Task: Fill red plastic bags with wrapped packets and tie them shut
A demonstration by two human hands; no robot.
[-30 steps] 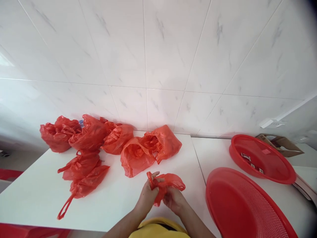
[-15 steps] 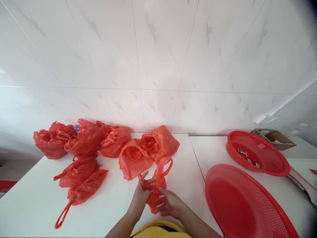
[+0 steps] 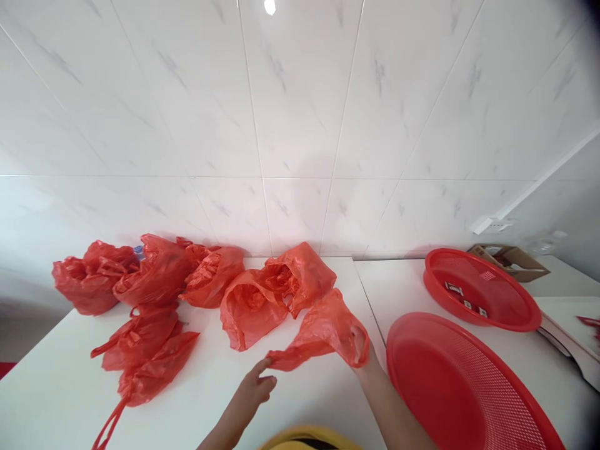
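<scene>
A thin red plastic bag (image 3: 323, 331) is spread out in the air between my two hands. One handle end is pinched by the fingertips of my left hand (image 3: 255, 389), whose thumb stands apart below. My right hand (image 3: 360, 345) is inside the loop at the other end, holding the bag out; its fingers are largely covered by the plastic. Just behind, an open-mouthed red bag (image 3: 253, 306) and another red bag (image 3: 307, 272) lie against each other on the white table (image 3: 225, 375).
Several filled red bags (image 3: 159, 269) crowd the left rear of the table, with tied ones (image 3: 154, 362) in front. To the right stand two red plastic baskets, a near one (image 3: 440, 375) and a far one (image 3: 506, 287) holding small packets. Behind them is a cardboard box (image 3: 525, 265). A tiled wall rises behind.
The bag was bunched between both hands and is now opened out. My right hand has moved right and up, into its loop, while my left hand has moved slightly left and down.
</scene>
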